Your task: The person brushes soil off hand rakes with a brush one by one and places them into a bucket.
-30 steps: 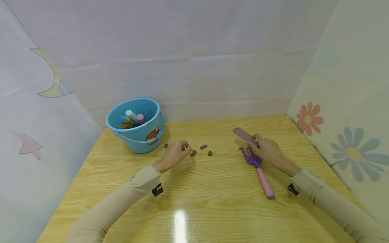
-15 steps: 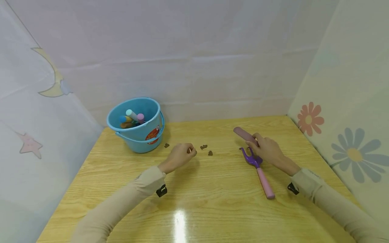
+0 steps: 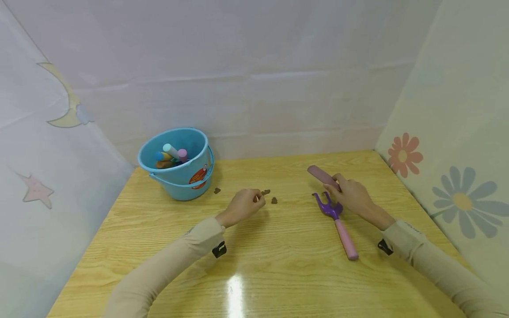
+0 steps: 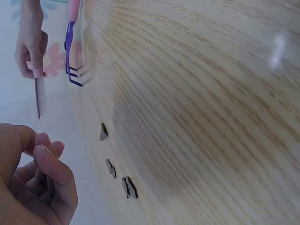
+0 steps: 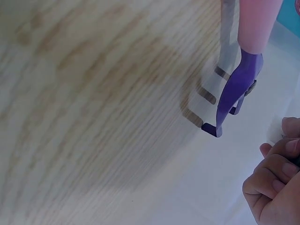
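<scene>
In the head view my right hand (image 3: pixel 354 197) grips a mauve-backed brush (image 3: pixel 321 175). The left wrist view shows this brush (image 4: pixel 40 98) from the side, pale bristles downward, held above the table. Under that hand lies a small rake (image 3: pixel 328 207) with purple prongs and a pink handle. My left hand (image 3: pixel 244 206) hovers over small brown pieces, its fingers curled and thumb meeting the index finger. Nothing shows between these fingertips in the left wrist view. Brown pieces (image 3: pixel 274 200) lie just right of it, and others (image 4: pixel 129 187) sit close below its fingers.
A light blue bucket (image 3: pixel 184 182) stands at the back left, holding several handled tools (image 3: pixel 172 151). Beside it is another brown piece (image 3: pixel 217 191). The wooden table (image 3: pixel 286 269) meets printed cloth walls (image 3: pixel 254 88) at the back and sides.
My left hand has moved rightward over the brown pieces and now hides one that was visible a second ago. The right hand with the brush has barely shifted.
</scene>
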A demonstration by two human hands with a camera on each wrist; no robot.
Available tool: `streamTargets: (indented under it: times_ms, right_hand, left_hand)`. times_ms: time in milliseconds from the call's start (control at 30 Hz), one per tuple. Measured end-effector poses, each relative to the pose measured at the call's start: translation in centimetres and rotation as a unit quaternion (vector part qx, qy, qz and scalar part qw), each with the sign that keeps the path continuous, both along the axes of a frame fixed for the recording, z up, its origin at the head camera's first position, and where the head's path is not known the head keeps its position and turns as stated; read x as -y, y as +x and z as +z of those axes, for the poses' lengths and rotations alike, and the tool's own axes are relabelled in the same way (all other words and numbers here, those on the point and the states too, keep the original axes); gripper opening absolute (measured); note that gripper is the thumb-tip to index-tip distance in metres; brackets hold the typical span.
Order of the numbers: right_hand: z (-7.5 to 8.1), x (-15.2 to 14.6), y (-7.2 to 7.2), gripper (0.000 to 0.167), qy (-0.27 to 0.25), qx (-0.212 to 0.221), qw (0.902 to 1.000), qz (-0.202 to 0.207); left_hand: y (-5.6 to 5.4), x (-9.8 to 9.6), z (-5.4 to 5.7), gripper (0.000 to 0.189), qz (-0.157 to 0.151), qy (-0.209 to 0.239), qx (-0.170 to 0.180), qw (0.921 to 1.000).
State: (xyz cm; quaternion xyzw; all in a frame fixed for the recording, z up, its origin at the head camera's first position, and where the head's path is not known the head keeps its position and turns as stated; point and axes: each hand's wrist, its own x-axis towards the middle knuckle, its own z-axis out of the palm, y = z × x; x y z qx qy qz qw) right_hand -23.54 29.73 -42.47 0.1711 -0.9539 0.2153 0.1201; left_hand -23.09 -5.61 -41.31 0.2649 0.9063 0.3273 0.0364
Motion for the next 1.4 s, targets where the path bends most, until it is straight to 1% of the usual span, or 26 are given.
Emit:
streamTargets:
  times_ms: [133,267,400,500,600,667,733,833,900,1000,1100,1267,1400]
  right_hand:
    - [0.0,-0.2,-0.1,0.039,-0.001,0.000,1.0000,-0.002]
    - [-0.2,-0.5,-0.3,0.039,0.002,-0.003,1.0000,-0.004]
    - [-0.4,-0.8,-0.3,0.038,0.006,-0.008,0.9999,-0.006]
    - [-0.6,-1.0,-0.4,0.038,0.008,-0.008,0.9999,-0.009]
    - [-0.7,-1.2,-0.4,0.039,0.008,-0.001,0.9999,-0.014]
    - [-0.8,-1.2,-0.3,0.040,0.008,0.003,0.9998,-0.016]
    - [-0.8,-1.3,-0.3,0.040,0.007,0.006,0.9998,-0.016]
    - [-0.8,-1.3,-0.2,0.039,0.003,0.007,0.9999,-0.015]
    - [-0.8,-1.3,-0.1,0.039,0.002,0.007,0.9998,-0.016]
    - [-0.8,-1.3,0.0,0.040,0.002,0.010,0.9998,-0.019]
    - [-0.8,-1.2,0.0,0.040,0.006,0.012,0.9998,-0.017]
    - [-0.8,-1.0,0.1,0.039,0.001,0.010,0.9999,-0.009]
    - [-0.7,-0.8,0.2,0.036,-0.002,-0.001,1.0000,-0.004]
  left_hand:
    - [0.0,-0.6,-0.1,0.022,-0.001,-0.004,-0.003,1.0000]
    - [0.2,-1.5,-0.3,0.021,-0.002,-0.019,-0.008,0.9998]
    - [0.5,-2.2,-0.3,0.023,-0.009,-0.031,0.000,0.9995]
    - [0.6,-2.8,-0.1,0.026,-0.023,-0.030,0.011,0.9992]
    - [0.7,-3.3,-0.1,0.025,-0.034,-0.023,0.038,0.9985]
    - [0.8,-3.6,-0.2,0.025,-0.040,-0.012,0.066,0.9969]
    - [0.9,-4.0,-0.3,0.026,-0.045,0.002,0.099,0.9941]
    - [1.0,-4.8,-0.4,0.026,-0.053,0.021,0.132,0.9896]
    - [1.2,-5.5,-0.7,0.026,-0.062,0.026,0.147,0.9868]
    - [1.5,-6.6,-1.2,0.024,-0.075,0.030,0.161,0.9837]
    - [1.9,-7.6,-1.7,0.020,-0.081,0.035,0.170,0.9815]
    - [2.3,-9.3,-2.1,0.014,-0.074,0.032,0.172,0.9818]
    - [2.5,-10.8,-2.1,0.011,-0.066,0.039,0.193,0.9783]
